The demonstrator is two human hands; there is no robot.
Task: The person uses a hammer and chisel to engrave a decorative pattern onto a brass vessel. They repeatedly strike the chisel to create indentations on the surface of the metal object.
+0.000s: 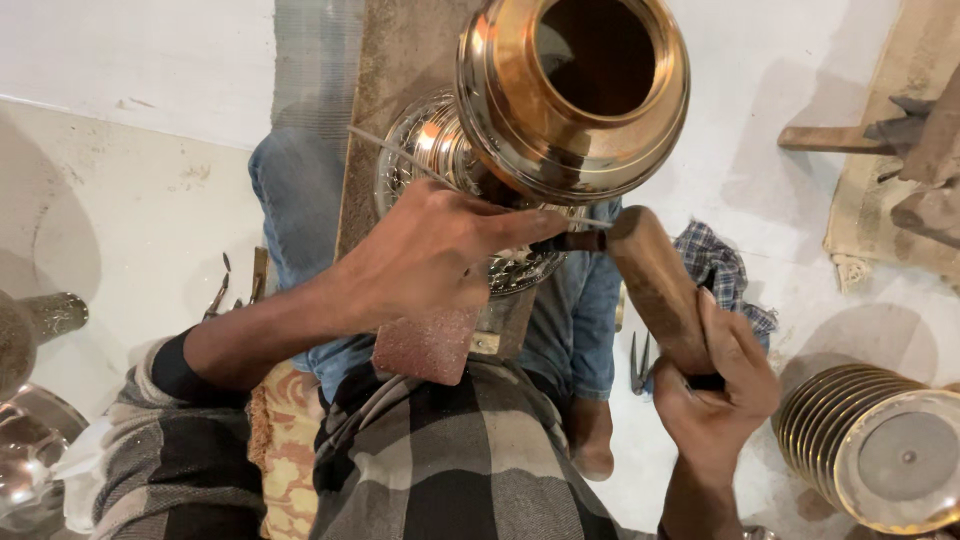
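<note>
At the far left edge lie shiny metal vessels (30, 440) on the pale floor (130, 210), well apart from either hand. Nearer in, a few small dark hand tools (235, 285) lie on the floor just beyond the left forearm.

The left hand (425, 260) has its fingers drawn together, pinched on a thin dark punch (570, 241) that pokes out rightward from the fingertips. Just above this grip, touching the knuckles, sits a polished brass pot (570, 95), tilted so its open mouth faces the camera. Behind the pot and partly hidden by the hand is an embossed silvery dish (440, 150), resting on a long wooden plank (400, 60) that runs away over the person's knee. Below the left hand a reddish gritty block (430, 345) sticks out over the checked shirt.

To the right of the punch, the rounded head of a wooden mallet (650, 275) touches the punch's free end. The right hand (720, 385) is wrapped tight around the mallet's lower handle, fingers clamped on it. Just beyond that grip a checked cloth (725, 270) lies crumpled on the floor, and pliers (640, 360) lie beside the mallet. Lower right of the right hand stands a ribbed brass vessel (870, 450). Far upper right, wooden blocks (900, 140) rest on a mat
</note>
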